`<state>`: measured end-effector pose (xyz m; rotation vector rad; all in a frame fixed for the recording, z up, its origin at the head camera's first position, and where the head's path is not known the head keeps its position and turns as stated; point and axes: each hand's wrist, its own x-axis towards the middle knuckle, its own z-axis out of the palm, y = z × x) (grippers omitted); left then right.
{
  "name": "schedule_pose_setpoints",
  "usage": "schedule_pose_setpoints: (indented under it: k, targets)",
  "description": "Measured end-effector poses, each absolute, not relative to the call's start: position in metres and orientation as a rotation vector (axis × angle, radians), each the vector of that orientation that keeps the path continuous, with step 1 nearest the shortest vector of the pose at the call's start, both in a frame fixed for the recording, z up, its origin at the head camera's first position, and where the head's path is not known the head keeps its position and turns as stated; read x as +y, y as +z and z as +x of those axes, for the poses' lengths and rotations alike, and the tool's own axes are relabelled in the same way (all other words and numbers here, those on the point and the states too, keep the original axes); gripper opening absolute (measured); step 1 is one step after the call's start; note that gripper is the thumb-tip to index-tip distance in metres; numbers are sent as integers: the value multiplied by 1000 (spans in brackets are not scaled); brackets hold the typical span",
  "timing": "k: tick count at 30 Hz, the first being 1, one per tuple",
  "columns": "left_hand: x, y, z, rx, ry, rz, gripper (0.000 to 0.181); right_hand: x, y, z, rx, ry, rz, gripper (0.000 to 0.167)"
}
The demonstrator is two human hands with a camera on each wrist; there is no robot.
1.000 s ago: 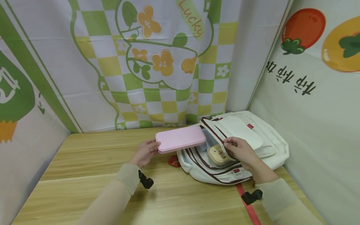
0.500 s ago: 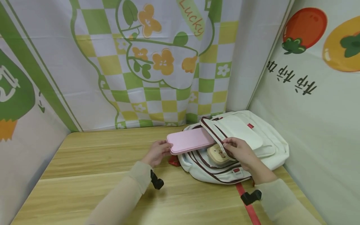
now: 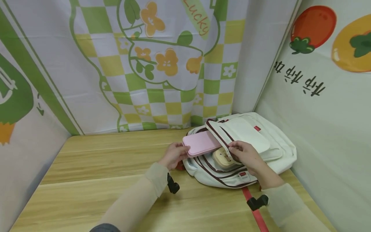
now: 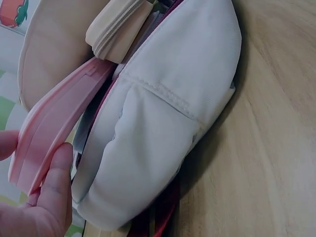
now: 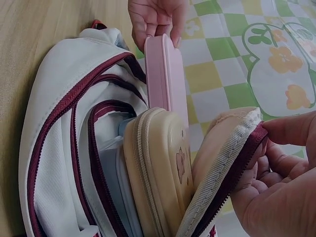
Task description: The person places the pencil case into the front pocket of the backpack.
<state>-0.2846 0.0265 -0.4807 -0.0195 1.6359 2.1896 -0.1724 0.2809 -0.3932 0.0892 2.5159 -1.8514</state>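
Note:
A white backpack with dark red zips lies on the table, its front pocket unzipped. My left hand pinches the near end of a flat pink case, thumb on one face and fingers on the other. The case's far end sits inside the pocket opening, under the flap. With thumb and fingers my right hand grips the zipped edge of the flap and holds it up. Inside the pocket, beside the pink case, is a cream zipped case with a small animal picture. Something pale blue is behind it, partly hidden.
The wooden table spreads to the left and front of the backpack. A red strap runs from the bag toward the near edge. A patterned curtain hangs behind, and a printed wall cloth stands close on the right.
My left hand has moved right, sliding the pink case further under the flap into the backpack. My right hand keeps holding the flap up in about the same place.

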Motion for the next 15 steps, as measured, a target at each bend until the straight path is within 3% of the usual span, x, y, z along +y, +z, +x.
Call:
schedule_pose_setpoints:
  k: [15]
  targets:
    - [63, -474, -293, 1678, 2113, -9, 25, 275, -399, -174, 2605, -1770, 104, 20]
